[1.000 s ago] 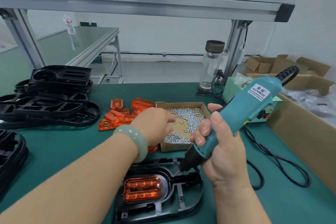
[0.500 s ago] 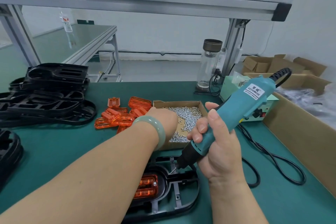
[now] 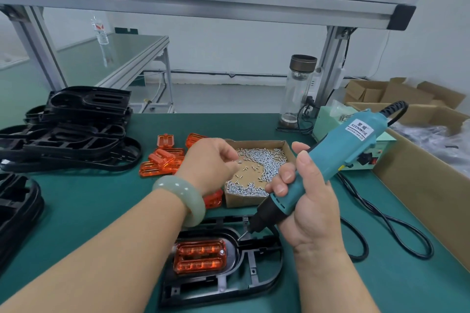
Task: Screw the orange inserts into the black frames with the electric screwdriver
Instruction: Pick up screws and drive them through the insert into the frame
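Observation:
A black frame (image 3: 256, 277) lies on the green mat near me with an orange insert (image 3: 199, 256) seated in its left opening. My right hand (image 3: 309, 207) grips the teal electric screwdriver (image 3: 328, 162), tilted, its bit (image 3: 243, 236) just above the frame's middle. My left hand (image 3: 211, 162) hovers at the left edge of the cardboard screw box (image 3: 254, 201), fingertips curled together and pinching a small screw (image 3: 239, 161). Loose orange inserts (image 3: 162, 162) lie left of the box.
Stacks of black frames (image 3: 73, 132) fill the left side of the mat. A glass bottle (image 3: 296, 91) and a green power unit (image 3: 328, 122) stand behind the box. Large cardboard boxes (image 3: 417, 180) line the right edge; the black cord (image 3: 396, 234) loops on the mat.
My left hand drew back from the screw pile and lifted, now pinching a screw. The insert in the frame is uncovered again. The screwdriver stayed over the frame.

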`<state>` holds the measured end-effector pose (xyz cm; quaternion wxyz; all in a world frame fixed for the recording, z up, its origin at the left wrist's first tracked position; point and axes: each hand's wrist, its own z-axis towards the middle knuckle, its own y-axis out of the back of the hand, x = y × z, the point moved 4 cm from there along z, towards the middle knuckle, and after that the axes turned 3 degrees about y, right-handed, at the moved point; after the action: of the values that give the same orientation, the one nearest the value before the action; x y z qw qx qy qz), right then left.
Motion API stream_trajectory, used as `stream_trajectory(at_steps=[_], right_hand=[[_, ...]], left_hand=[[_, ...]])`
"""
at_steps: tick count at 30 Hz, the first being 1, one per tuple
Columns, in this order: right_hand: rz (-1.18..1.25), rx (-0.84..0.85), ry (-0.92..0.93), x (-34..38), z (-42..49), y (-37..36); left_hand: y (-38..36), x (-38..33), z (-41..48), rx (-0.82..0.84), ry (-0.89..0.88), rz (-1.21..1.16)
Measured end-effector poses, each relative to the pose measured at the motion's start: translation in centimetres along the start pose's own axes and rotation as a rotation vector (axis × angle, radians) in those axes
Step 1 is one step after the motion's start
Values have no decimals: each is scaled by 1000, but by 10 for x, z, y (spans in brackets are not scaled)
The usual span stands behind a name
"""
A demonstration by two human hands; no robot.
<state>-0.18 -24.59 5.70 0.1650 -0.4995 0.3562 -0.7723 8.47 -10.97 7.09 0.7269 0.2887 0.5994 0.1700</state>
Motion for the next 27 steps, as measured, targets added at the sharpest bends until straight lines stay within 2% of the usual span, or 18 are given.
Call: stream_trajectory(at_steps=[5, 8, 13, 20, 27], right_hand=[[41, -5, -20, -4, -2, -2], [77, -33, -38, -6, -3, -3], [181, -81, -44, -8, -4, -5], [264, -146, -7, -9, -7, -8], [298, -205, 18, -9, -9, -6]], left_hand=[[23, 25, -40, -55, 163, -545], [31, 39, -66, -86, 214, -733], [21, 49, -99, -11, 337, -1027], [1, 44, -107, 28, 458, -1098], [-6, 41, -111, 223, 518, -1090]])
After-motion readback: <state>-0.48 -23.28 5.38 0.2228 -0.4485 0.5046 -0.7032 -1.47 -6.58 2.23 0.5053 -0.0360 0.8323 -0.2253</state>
